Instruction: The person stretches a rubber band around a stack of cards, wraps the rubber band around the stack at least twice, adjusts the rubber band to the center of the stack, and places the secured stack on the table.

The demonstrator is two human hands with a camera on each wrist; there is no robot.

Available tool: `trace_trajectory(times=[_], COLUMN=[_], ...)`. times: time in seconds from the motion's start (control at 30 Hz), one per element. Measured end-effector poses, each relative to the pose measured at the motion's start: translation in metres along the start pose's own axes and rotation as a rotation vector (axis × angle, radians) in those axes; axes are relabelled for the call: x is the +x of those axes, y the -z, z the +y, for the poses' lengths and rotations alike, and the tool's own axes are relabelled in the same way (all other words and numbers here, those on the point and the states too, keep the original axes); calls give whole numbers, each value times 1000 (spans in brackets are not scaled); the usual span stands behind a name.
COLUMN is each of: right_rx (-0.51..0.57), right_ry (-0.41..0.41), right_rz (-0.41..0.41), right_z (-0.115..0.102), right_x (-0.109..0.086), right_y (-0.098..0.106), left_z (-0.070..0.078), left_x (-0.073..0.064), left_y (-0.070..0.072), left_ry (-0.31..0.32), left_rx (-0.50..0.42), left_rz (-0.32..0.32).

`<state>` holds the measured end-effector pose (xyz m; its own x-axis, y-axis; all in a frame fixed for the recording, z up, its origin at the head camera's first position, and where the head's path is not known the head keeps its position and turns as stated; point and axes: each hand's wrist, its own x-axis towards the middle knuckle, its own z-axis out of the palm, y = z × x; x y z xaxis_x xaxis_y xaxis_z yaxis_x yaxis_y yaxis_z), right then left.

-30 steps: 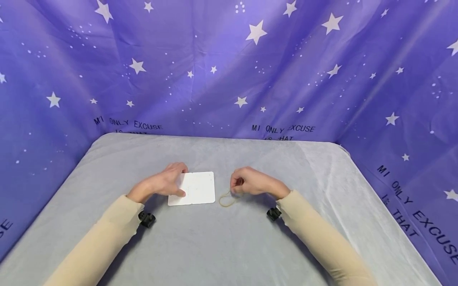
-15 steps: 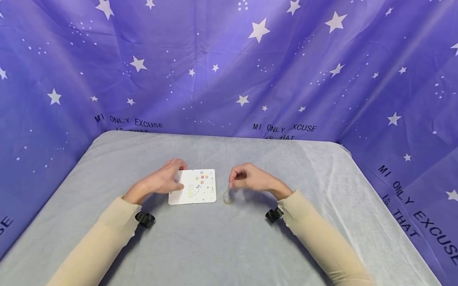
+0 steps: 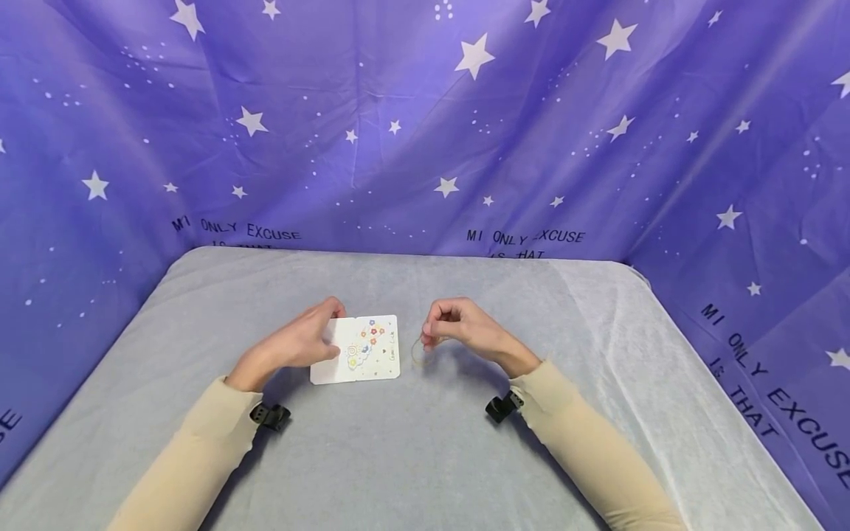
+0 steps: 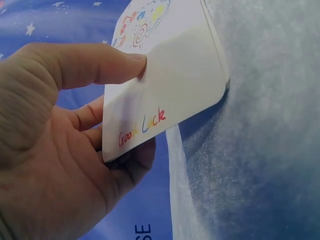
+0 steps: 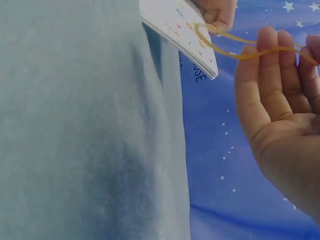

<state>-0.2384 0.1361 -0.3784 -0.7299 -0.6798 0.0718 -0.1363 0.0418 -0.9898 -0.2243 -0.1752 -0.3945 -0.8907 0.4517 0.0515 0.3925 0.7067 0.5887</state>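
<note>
I see the cards (image 3: 372,372) just left of centre in the head view, pinched by my left hand's (image 3: 292,343) fingers. Probably light, stiffish, slidey, so I'd grip the edges. Right hand (image 3: 468,332) pinches the band (image 5: 240,57) mid-frame; likely stretchy.

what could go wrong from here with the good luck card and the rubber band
The rubber band hangs in a slack loop from the right hand, so it might slip or twist.

The left hand grips the layered Good Luck card at one end only, so the free end might dip or the layers shift if pulled.
</note>
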Motion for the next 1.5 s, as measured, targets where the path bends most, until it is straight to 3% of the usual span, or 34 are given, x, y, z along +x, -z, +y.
trace_trajectory(times=[0.23, 0.4, 0.6, 0.77, 0.93, 1.17, 1.5], right_rx=[12, -9, 58, 68, 26, -142, -271], right_ry=[-23, -15, 46, 67, 44, 81, -35], right_rz=[-24, 5, 78, 58, -11, -74, 95], right_z=[-2, -2, -4, -9, -13, -15, -12], right_x=[-1, -1, -3, -4, -6, -6, -5], right_y=[-2, -2, -4, -8, -11, -17, -26], left_z=[2, 4, 4, 7, 11, 14, 18], left_x=[-4, -7, -8, -8, -8, -9, -11], left_y=[-1, -1, 0, 1, 3, 5, 7], left_ry=[28, -9, -74, -87, -77, -65, -45], left_rx=[-7, 4, 12, 19, 1, -4, 3], left_rz=[-7, 20, 75, 94, 77, 32, 25])
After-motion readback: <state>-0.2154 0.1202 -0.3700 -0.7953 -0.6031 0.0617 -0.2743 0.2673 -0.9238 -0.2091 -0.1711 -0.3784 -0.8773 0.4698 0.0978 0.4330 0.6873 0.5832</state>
